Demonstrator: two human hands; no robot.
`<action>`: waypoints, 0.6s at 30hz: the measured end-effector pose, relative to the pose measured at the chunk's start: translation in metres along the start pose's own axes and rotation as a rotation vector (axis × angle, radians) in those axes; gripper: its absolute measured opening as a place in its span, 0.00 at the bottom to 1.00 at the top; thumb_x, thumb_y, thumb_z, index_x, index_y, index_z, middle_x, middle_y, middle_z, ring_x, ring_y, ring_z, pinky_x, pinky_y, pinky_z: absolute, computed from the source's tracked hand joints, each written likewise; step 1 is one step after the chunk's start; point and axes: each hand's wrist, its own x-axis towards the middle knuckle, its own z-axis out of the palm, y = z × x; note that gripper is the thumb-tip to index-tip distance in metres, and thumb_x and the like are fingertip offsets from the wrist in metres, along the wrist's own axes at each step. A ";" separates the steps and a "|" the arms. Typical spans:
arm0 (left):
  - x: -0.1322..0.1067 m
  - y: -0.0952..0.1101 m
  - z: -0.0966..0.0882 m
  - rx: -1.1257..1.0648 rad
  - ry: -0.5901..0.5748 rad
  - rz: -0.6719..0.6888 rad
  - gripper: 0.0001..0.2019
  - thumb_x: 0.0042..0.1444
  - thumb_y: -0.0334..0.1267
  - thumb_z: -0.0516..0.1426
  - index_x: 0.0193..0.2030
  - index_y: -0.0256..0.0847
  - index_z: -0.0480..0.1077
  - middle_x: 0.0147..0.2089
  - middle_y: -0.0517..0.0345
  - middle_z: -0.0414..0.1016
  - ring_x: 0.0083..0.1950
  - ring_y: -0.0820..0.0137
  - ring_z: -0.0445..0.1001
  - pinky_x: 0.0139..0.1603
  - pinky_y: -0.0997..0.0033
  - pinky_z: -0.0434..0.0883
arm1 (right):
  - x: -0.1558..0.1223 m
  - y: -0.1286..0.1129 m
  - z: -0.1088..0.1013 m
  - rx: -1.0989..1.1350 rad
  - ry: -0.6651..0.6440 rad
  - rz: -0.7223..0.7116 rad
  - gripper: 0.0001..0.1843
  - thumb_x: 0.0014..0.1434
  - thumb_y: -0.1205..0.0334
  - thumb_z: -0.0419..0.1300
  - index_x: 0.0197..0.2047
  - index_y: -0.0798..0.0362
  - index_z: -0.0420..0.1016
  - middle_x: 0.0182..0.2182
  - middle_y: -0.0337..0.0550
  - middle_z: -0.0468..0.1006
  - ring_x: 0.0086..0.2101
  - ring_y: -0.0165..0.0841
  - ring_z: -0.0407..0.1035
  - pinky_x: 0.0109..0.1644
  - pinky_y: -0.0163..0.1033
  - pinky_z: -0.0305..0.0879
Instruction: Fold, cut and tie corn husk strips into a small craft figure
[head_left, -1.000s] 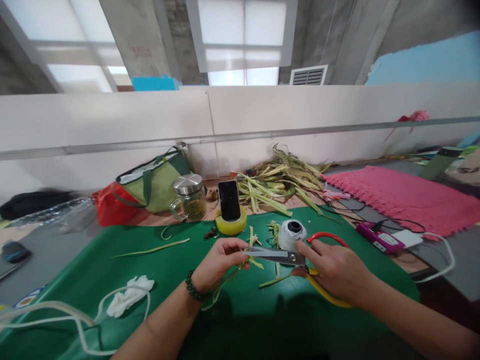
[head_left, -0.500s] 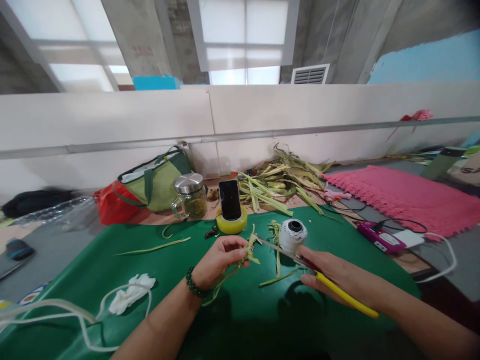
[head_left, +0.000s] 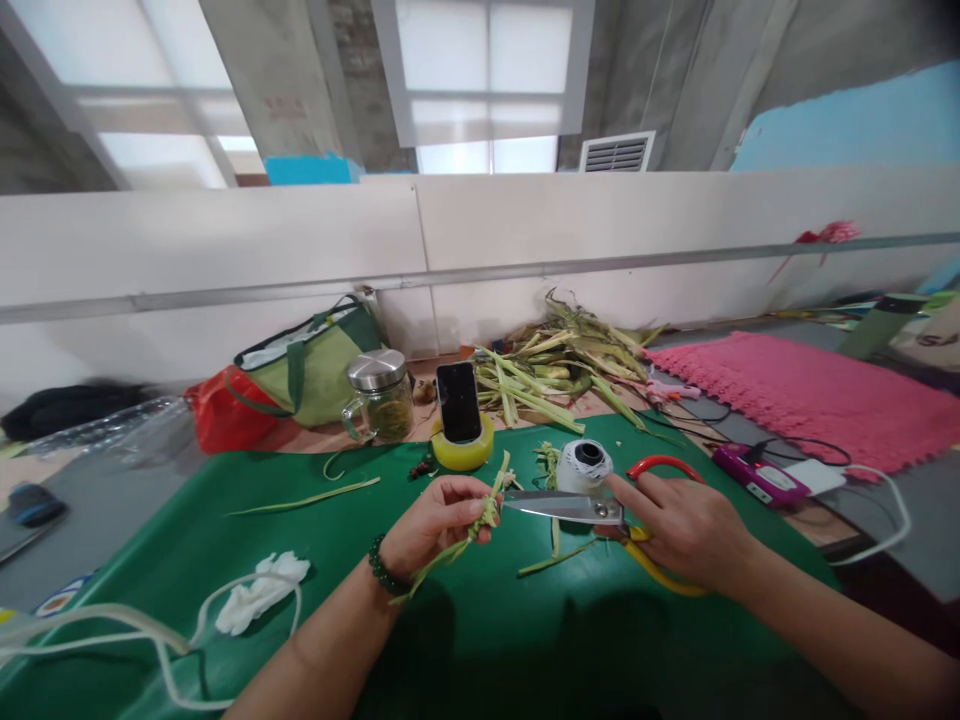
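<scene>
My left hand is closed in a pinch on a small woven bundle of green leaf strips, whose loose ends trail back under my wrist. My right hand grips scissors with one red and one yellow handle loop. The blades lie flat and closed, their tip pointing left and almost touching the leaf bundle. Both hands hover above a green mat. A white spool of thread stands just behind the blades.
A phone leans in a yellow tape roll. Behind it are a glass jar, a green bag and a pile of green leaves. A pink mat lies right. White tissue and cord lie left.
Half a second ago the scissors were turned edge-on, only the yellow handle showing. Now they lie flat again, both handle loops visible, blades at the leaf bundle. My left hand has barely moved.
</scene>
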 end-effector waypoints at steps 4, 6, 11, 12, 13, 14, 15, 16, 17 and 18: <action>0.000 0.000 0.002 0.000 -0.004 -0.005 0.14 0.36 0.39 0.69 0.29 0.34 0.76 0.24 0.56 0.76 0.21 0.77 0.71 0.23 0.79 0.66 | 0.001 -0.001 -0.002 0.005 0.033 -0.015 0.20 0.62 0.49 0.50 0.39 0.57 0.75 0.20 0.41 0.69 0.20 0.30 0.59 0.27 0.39 0.51; -0.001 0.001 0.003 -0.009 -0.001 -0.003 0.14 0.36 0.39 0.69 0.29 0.34 0.75 0.24 0.56 0.76 0.21 0.77 0.70 0.22 0.79 0.66 | 0.001 -0.001 -0.001 0.009 0.041 -0.023 0.20 0.62 0.50 0.50 0.40 0.57 0.75 0.20 0.41 0.68 0.21 0.30 0.59 0.28 0.39 0.51; -0.002 0.001 0.004 -0.019 0.005 -0.008 0.14 0.34 0.38 0.70 0.27 0.34 0.74 0.23 0.57 0.76 0.20 0.76 0.70 0.22 0.80 0.65 | 0.001 0.000 -0.001 0.000 -0.005 -0.025 0.19 0.62 0.51 0.50 0.41 0.57 0.75 0.21 0.41 0.68 0.21 0.30 0.60 0.28 0.38 0.52; -0.002 0.000 0.004 -0.022 0.007 -0.010 0.14 0.34 0.38 0.70 0.27 0.34 0.74 0.23 0.56 0.76 0.20 0.76 0.71 0.22 0.80 0.65 | 0.001 0.001 -0.001 -0.002 -0.011 -0.025 0.19 0.62 0.52 0.50 0.41 0.56 0.75 0.21 0.41 0.69 0.21 0.30 0.60 0.28 0.38 0.53; -0.002 0.000 0.004 -0.024 0.010 -0.012 0.14 0.34 0.38 0.70 0.27 0.34 0.74 0.23 0.56 0.76 0.20 0.76 0.71 0.21 0.80 0.65 | 0.001 0.001 -0.002 0.001 -0.013 -0.026 0.18 0.62 0.53 0.50 0.41 0.56 0.75 0.21 0.41 0.69 0.21 0.30 0.61 0.28 0.38 0.53; -0.002 0.000 0.003 -0.025 0.013 -0.014 0.14 0.34 0.38 0.70 0.27 0.34 0.74 0.23 0.56 0.76 0.20 0.76 0.71 0.21 0.80 0.65 | 0.001 0.000 -0.002 0.006 -0.013 -0.028 0.17 0.62 0.54 0.50 0.41 0.56 0.75 0.21 0.41 0.69 0.21 0.30 0.61 0.28 0.38 0.53; -0.002 0.000 0.003 -0.026 0.015 -0.017 0.14 0.34 0.38 0.70 0.27 0.34 0.74 0.23 0.57 0.76 0.20 0.76 0.71 0.21 0.80 0.65 | 0.001 0.000 -0.002 0.013 -0.008 -0.031 0.17 0.62 0.55 0.50 0.41 0.56 0.75 0.21 0.42 0.69 0.22 0.30 0.61 0.28 0.38 0.54; -0.002 0.000 0.003 -0.026 0.018 -0.017 0.14 0.34 0.38 0.70 0.27 0.34 0.74 0.23 0.57 0.76 0.20 0.76 0.71 0.21 0.79 0.65 | 0.002 0.000 -0.003 0.020 -0.004 -0.034 0.16 0.62 0.55 0.50 0.41 0.56 0.75 0.21 0.42 0.70 0.22 0.30 0.61 0.28 0.38 0.54; -0.002 0.000 0.003 -0.026 0.019 -0.017 0.14 0.34 0.38 0.70 0.27 0.34 0.74 0.23 0.57 0.76 0.20 0.76 0.71 0.21 0.79 0.65 | 0.002 0.000 -0.003 0.024 0.002 -0.035 0.16 0.62 0.55 0.50 0.41 0.55 0.75 0.21 0.42 0.70 0.21 0.30 0.61 0.28 0.38 0.54; -0.002 0.000 0.003 -0.026 0.017 -0.018 0.14 0.34 0.38 0.70 0.28 0.34 0.74 0.23 0.57 0.76 0.20 0.76 0.71 0.22 0.79 0.66 | 0.003 0.000 -0.004 0.025 0.005 -0.036 0.16 0.62 0.55 0.49 0.41 0.55 0.74 0.21 0.42 0.70 0.21 0.30 0.61 0.28 0.38 0.54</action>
